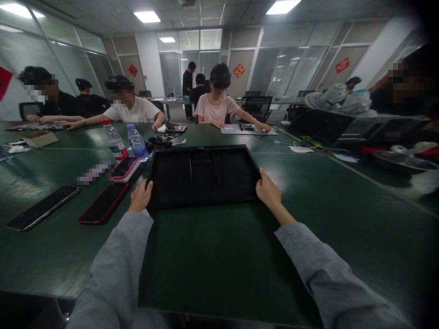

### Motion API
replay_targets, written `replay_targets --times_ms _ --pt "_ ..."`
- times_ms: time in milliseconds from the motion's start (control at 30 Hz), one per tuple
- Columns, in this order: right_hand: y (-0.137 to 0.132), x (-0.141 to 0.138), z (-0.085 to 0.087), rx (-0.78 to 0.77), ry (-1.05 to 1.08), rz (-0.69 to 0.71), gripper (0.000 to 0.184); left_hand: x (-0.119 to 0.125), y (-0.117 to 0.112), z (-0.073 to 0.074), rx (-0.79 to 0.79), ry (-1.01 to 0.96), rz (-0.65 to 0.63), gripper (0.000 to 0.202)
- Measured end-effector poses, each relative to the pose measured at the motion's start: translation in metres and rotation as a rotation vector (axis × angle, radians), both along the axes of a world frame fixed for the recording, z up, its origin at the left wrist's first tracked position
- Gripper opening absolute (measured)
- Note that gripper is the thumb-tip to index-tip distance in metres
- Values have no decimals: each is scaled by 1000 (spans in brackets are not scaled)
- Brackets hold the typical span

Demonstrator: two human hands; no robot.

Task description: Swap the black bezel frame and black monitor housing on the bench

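Observation:
A flat black rectangular tray-like panel [202,176] lies on the green table [219,256] in front of me. My left hand [140,197] grips its near left corner, fingers curled round the edge. My right hand [269,191] is closed on its near right corner. Both arms are in grey sleeves. The panel has a few ribs across its middle.
Left of the panel lie a red-cased phone [104,203], a black phone [43,207], another phone [124,168] and two water bottles [137,142]. Small black parts [157,141] sit behind. Several people sit at the far side; cables and bins are at right.

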State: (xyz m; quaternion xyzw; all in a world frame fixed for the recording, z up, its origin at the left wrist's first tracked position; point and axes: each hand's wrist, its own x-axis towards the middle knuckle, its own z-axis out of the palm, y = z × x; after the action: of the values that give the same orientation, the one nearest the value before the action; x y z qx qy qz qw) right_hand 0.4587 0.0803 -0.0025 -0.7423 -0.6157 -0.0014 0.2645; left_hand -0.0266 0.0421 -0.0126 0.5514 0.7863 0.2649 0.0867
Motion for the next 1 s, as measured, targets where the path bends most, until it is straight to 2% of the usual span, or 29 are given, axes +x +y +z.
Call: replay_targets --times_ms 400,733,1000 --pt "2 5 -5 -30 -1 -6 62 -1 8 0 -19 2 -2 61" --pt "-4 1 1 70 92 -52 59 3 9 3 -26 -10 1 50" --pt "-2 1 1 21 138 -83 58 3 12 4 -21 -88 -30 51"
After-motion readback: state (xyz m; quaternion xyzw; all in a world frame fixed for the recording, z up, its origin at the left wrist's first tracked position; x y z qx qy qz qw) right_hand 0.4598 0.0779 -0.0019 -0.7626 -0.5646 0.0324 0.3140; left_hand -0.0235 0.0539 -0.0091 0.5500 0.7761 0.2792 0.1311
